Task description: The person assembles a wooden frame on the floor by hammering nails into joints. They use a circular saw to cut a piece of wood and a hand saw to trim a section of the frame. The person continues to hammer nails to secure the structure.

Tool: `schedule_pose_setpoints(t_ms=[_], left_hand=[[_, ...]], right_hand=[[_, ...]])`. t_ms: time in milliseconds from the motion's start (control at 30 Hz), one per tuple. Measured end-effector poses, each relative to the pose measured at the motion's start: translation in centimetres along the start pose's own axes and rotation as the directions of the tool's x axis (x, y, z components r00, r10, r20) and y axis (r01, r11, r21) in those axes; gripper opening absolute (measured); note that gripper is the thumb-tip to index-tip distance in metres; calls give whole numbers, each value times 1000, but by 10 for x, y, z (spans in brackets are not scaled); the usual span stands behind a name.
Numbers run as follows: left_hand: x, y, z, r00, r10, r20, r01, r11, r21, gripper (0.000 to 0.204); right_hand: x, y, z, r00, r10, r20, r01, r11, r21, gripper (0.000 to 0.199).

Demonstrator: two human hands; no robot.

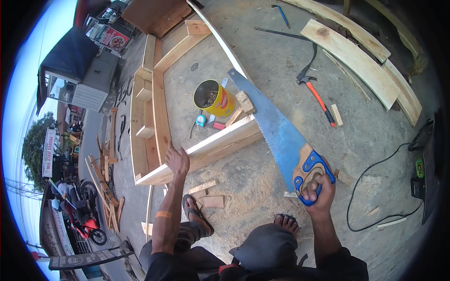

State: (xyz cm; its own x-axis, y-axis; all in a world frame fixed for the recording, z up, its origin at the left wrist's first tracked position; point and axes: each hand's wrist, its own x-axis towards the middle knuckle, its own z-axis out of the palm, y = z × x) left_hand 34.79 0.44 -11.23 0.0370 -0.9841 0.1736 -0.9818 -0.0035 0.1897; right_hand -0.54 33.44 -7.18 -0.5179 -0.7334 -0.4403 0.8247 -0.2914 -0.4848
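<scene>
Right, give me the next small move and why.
Probably check how the handsaw lines up with the plank: it stands at the plank's right end, contact unclear; the right hand grips it, and the left hand rests on the plank, well away.

The long, flat, blue-grey handsaw blade (267,119) is smooth metal with a soft sheen; its chunky handle (304,156) joins matt, pale wood to smooth, bright-blue edging that looks like plastic or rubber. The large, box-like frame of pale timber (211,144) is bare, matt wood with visible grain, and the broad, cream-coloured planks (358,63) look equally raw, one marked by a dark knot. The round yellow bucket (223,104) has a smooth, slightly glossy wall. Grey concrete ground (269,58) looks hard, matt and worn, dusted with powdery, tan sawdust (255,189). The dark-grey trousers (267,248) are matt cloth.
</scene>
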Motion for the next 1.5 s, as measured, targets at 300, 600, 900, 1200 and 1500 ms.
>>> schedule_pose_setpoints(t_ms=[300,600,900,1200,1500], left_hand=[[-7,-27,5,998,45,-46,-44,999,17,65],[4,-16,12,996,84,-29,-86,992,-89,64],[9,2,10,994,95,-57,-106,967,-234,66],[-6,3,0,998,56,3,-55,984,-169,68],[-8,-27,-3,994,103,-33,-106,988,-111,69]], right_hand=[[-38,5,-13,998,13,63,-16,998,56,51],[21,28,32,992,-12,-128,17,999,40,30],[85,28,46,998,-23,-54,30,992,122,39],[19,35,25,989,-8,-148,20,996,81,34],[-71,10,1,999,10,-33,-9,1000,22,55]])
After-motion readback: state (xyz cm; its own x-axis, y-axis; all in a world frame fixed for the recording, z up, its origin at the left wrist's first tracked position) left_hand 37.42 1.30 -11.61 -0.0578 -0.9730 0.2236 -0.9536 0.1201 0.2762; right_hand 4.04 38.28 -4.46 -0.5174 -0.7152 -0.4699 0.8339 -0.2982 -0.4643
